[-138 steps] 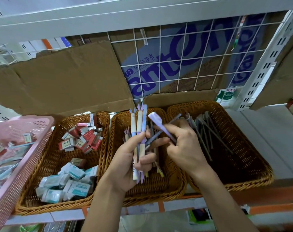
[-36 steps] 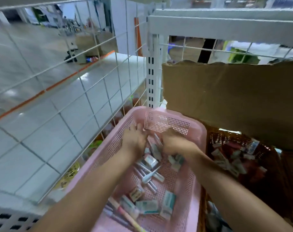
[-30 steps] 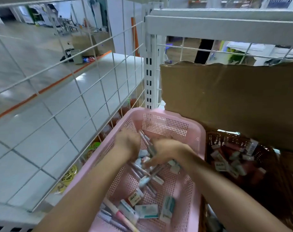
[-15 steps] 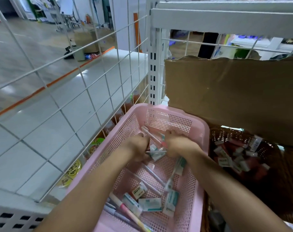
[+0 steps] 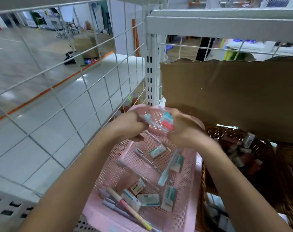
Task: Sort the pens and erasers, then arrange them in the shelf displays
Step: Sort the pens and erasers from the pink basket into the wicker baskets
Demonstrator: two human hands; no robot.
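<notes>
Two baskets sit side by side on the shelf. The pink basket (image 5: 197, 166) is at the left against the wire grid (image 5: 85, 84). The wicker basket (image 5: 226, 130) touches its right side, under a cardboard sheet (image 5: 226, 91).

Six erasers lie loose in the pink basket. Five are teal erasers (image 5: 157, 150) in teal-and-white sleeves, and one is a red-white eraser (image 5: 137, 187). Two of the teal ones are in the middle; the other three and the red-white one are towards the near end. At least seven pens lie there too. Three are clear pens (image 5: 148, 159), and one teal pen (image 5: 167, 171) slants along the right wall. One pink pen (image 5: 121, 201) and two grey pens (image 5: 108, 203) lie in the near left corner.

The wicker basket holds a heap of red erasers (image 5: 237, 153) at its far end. They are too blurred to count, and paler packs nearer the camera are unclear.

Both hands are raised over the far end of the pink basket. The right hand (image 5: 184, 129) is curled tight around two held erasers (image 5: 167, 122), one teal above one red. The left hand (image 5: 130, 124) has its fingers curled and seems to pinch the end of a blue pen (image 5: 148, 118), which spans the gap between the hands. Blur hides whether the right hand holds more pens.
</notes>
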